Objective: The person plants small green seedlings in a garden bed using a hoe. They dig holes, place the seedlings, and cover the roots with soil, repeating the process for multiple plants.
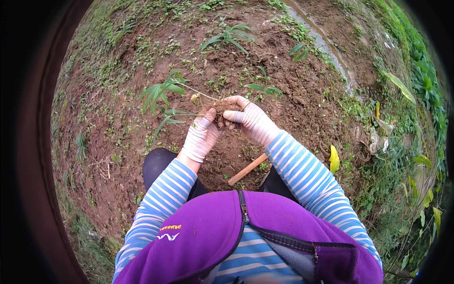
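Note:
Both hands meet in front of me over the soil, in pale striped gloves that leave the fingertips bare. My left hand is closed, thumb and fingers pinching the root end of an uprooted plant. Its green, narrow-leaved stems stretch out to the left. My right hand is closed on the same root clump, forefinger and thumb curled around the brown, soil-covered roots. The fingers partly hide the roots. Below my right forearm a wooden handle slants over the ground; its other end is hidden behind the arm.
Other leafy plants stand in the brown soil beyond my hands. A narrow water channel runs at the far right. Yellow leaves and pale litter lie on the right, beside dense green growth. My dark boot is at the left.

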Available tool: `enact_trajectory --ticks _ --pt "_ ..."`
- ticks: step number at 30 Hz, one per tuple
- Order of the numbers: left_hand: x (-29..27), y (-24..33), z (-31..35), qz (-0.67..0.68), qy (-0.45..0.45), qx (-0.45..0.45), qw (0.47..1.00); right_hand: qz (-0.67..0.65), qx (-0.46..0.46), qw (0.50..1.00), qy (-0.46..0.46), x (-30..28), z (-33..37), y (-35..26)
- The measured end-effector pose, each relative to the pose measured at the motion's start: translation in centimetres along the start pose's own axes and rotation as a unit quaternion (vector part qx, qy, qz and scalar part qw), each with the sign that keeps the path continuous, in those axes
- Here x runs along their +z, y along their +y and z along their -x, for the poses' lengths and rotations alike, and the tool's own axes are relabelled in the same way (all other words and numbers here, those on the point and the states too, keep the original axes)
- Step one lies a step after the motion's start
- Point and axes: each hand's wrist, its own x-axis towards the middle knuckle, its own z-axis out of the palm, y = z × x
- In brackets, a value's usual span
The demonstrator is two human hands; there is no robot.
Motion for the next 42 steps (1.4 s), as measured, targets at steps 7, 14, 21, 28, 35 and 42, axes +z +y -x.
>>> enact_trajectory --ticks 7,14,21,28,35,42 --pt "0.4 0.0 0.1 -0.273 0.052 0.156 0.948 0.26 -0.228 0.936 0.064 1.3 -0.5 0.9" --pt "2.6 -1.0 0.0 -0.302 0.111 0.227 0.919 0.259 -0.234 0.916 0.196 2.5 -0.1 2.0" --pt "3.2 -1.1 0.1 -0.225 0.084 0.198 0.95 0.033 -0.176 0.963 0.203 2.3 -0.6 1.4" --pt "1.0 0.8 0.1 -0.024 0.072 0.076 0.994 -0.171 -0.108 0.975 0.092 -0.6 -0.6 0.1" --pt "-7.0 0.9 -2.9 -0.252 0.28 0.008 0.926 -0.22 -0.036 0.955 0.193 -2.6 -1.8 0.8" --pt "-12.4 1.2 -6.1 -0.306 0.408 -0.062 0.858 -0.189 0.004 0.963 0.195 -4.1 -2.2 2.0"
